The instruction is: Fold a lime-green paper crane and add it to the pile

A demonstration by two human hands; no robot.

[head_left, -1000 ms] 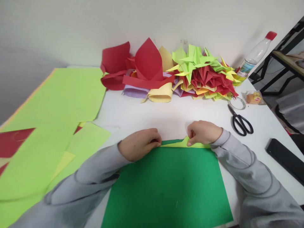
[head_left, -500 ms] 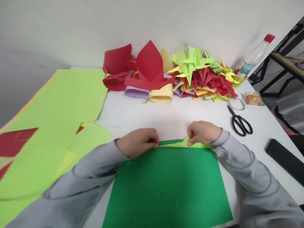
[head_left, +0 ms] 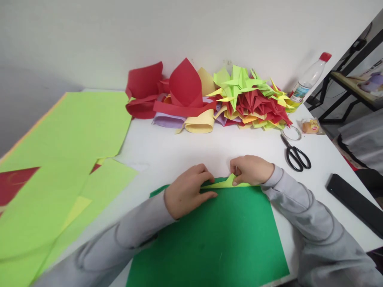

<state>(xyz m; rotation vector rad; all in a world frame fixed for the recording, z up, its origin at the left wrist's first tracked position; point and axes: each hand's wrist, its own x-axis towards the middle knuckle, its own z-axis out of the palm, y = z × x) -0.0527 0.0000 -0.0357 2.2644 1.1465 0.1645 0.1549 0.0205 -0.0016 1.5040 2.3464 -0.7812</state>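
A small yellow-green folded paper piece lies at the far edge of a dark green sheet on the white table. My right hand is curled, its fingertips pinching the raised tip of that piece. My left hand rests on the green sheet, thumb and fingers pressed on the left end of the folded piece.
Folded paper shapes in red, green and yellow and curled paper scraps pile up against the wall. Large lime sheets cover the left. Scissors, tape ring, a bottle, a wrapped snack and a black object lie right.
My left hand has slid right and toward me, from the sheet's far left edge onto the folded piece. The view has shifted slightly. My right hand keeps its pinch.
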